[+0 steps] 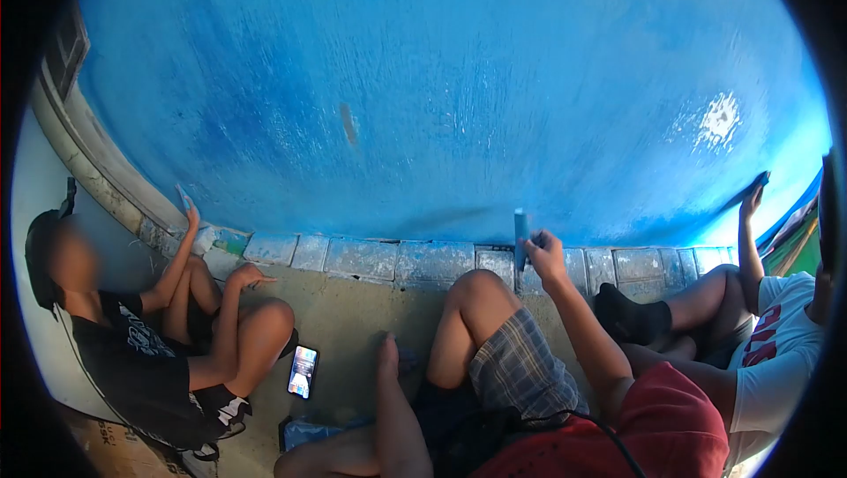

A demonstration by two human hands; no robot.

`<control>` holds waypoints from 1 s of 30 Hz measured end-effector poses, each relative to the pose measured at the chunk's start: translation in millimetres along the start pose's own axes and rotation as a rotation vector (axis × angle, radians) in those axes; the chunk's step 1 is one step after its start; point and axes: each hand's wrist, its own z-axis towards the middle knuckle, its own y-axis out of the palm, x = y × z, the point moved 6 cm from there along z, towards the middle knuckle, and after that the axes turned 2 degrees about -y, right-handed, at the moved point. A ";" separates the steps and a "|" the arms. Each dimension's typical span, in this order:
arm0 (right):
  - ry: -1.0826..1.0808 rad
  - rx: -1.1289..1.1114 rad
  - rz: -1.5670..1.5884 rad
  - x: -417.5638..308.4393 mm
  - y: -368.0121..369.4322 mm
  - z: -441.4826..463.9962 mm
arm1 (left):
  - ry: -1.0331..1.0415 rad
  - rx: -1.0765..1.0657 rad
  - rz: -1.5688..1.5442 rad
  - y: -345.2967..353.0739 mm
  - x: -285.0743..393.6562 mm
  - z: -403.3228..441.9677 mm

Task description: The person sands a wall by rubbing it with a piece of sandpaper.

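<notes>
My right hand [546,253] is raised near the foot of the blue wall [423,108], its fingers closed round a narrow blue bar-shaped tool [520,235]. The tool stands upright, seen nearly edge-on, so its exact kind does not show. Whether it touches the wall I cannot tell. Down beside my bent legs, my left hand [393,354] is low over the concrete floor [353,310]. Its fingers lie in shadow and are hard to make out. Streaks of darker blue and wet-looking gloss cover the wall, with one brownish patch left of centre.
At left, a person in black [132,346] reaches a pale-blue flat object [185,197] to the wall. At right, a person in white [781,328] presses a dark pad [760,180] there. A lit phone [303,372] lies on the floor. Grey bricks [437,262] edge the wall.
</notes>
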 end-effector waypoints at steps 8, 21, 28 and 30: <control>-1.301 0.471 -0.459 -273.9 23.9 -8.2 | -0.035 -0.029 0.005 2.8 8.1 -12.1; -1.680 0.325 -0.889 -307.4 65.8 36.3 | -0.015 0.013 0.024 5.4 10.4 -16.6; -1.713 0.383 -0.821 -353.2 71.1 43.2 | -0.006 0.038 0.013 6.5 13.3 -22.7; -1.796 0.179 -0.891 -333.5 81.9 49.1 | 0.008 0.052 0.019 5.5 19.1 -30.1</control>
